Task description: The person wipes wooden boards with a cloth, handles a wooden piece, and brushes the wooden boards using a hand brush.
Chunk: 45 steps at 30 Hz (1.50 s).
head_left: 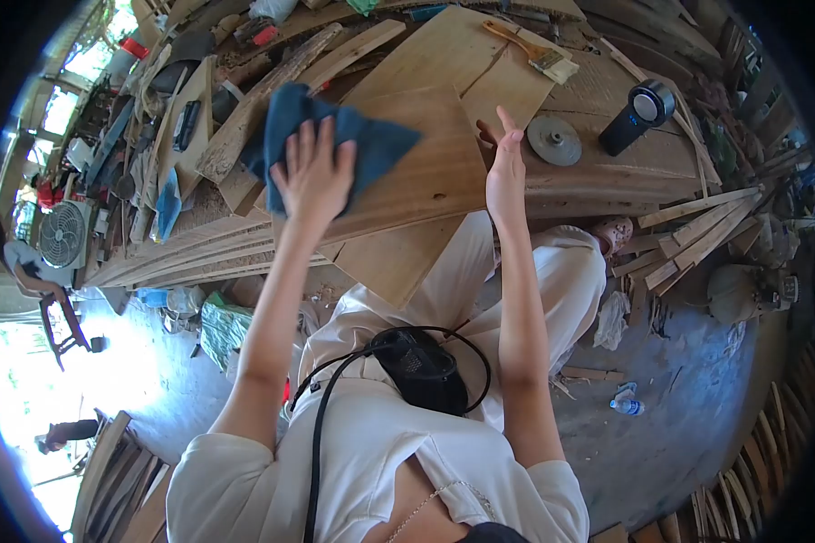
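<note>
My left hand (319,176) lies flat with fingers spread on a dark blue cloth (382,145). The cloth is bunched over the left part of a smooth brown wooden board (439,167). At the board's right edge stands my right hand (507,176), turned side-on, fingers stretched out, its palm side against the edge. Beneath, a paler thin board (398,258) sticks out over my lap, and another pale panel (435,45) extends behind.
A paintbrush (534,52) lies on the far panel. Right of my right hand sit a round metal disc (554,140) and a black cylindrical device (637,118). Wood strips (702,231) stack at right. A fan (63,233) stands far left; a plastic bottle (627,406) lies on the floor.
</note>
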Each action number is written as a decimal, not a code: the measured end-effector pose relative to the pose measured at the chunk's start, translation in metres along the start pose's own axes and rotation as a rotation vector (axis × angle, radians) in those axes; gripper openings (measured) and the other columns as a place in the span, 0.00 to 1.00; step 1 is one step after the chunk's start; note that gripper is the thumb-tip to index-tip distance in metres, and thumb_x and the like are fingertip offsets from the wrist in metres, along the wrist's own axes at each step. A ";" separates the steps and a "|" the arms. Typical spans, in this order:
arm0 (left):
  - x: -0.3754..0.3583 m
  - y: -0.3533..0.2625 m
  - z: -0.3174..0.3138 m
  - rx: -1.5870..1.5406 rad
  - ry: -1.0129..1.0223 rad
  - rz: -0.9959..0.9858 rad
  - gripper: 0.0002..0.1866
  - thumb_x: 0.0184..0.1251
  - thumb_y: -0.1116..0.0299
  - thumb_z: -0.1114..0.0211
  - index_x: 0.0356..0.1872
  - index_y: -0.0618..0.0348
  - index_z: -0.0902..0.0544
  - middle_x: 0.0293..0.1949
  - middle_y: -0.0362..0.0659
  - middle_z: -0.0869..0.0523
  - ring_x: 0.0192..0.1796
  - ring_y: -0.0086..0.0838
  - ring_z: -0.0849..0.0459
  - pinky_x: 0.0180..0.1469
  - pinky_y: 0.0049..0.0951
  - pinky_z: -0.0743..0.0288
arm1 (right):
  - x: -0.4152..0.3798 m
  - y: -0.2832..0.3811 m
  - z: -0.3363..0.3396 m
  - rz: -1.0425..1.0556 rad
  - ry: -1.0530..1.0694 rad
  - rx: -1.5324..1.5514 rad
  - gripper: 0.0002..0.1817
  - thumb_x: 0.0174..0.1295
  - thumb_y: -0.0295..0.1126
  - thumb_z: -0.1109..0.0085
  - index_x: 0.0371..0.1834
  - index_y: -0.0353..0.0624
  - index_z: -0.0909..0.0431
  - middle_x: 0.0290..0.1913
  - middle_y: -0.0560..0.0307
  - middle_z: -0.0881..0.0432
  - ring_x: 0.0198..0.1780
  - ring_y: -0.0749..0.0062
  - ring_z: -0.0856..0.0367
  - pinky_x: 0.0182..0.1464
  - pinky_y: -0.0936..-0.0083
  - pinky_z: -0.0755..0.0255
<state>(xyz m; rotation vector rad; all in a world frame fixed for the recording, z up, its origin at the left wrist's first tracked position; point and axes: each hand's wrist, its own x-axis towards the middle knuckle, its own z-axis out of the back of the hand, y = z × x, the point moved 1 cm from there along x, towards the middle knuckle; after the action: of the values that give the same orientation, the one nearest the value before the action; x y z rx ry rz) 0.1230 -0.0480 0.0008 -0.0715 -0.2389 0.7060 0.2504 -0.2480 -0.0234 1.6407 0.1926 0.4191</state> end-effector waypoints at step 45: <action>0.035 -0.091 -0.028 -0.076 -0.027 -0.230 0.32 0.71 0.43 0.60 0.71 0.44 0.43 0.74 0.43 0.46 0.75 0.43 0.51 0.69 0.63 0.60 | 0.002 -0.005 -0.001 0.070 -0.080 0.111 0.38 0.71 0.60 0.77 0.71 0.40 0.46 0.63 0.40 0.31 0.65 0.60 0.35 0.68 0.70 0.48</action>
<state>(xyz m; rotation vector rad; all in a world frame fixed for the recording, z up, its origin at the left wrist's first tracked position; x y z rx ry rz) 0.2131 -0.0941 -0.0060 -0.1053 -0.2946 0.4694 0.2528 -0.2458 -0.0277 1.7740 0.1004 0.4014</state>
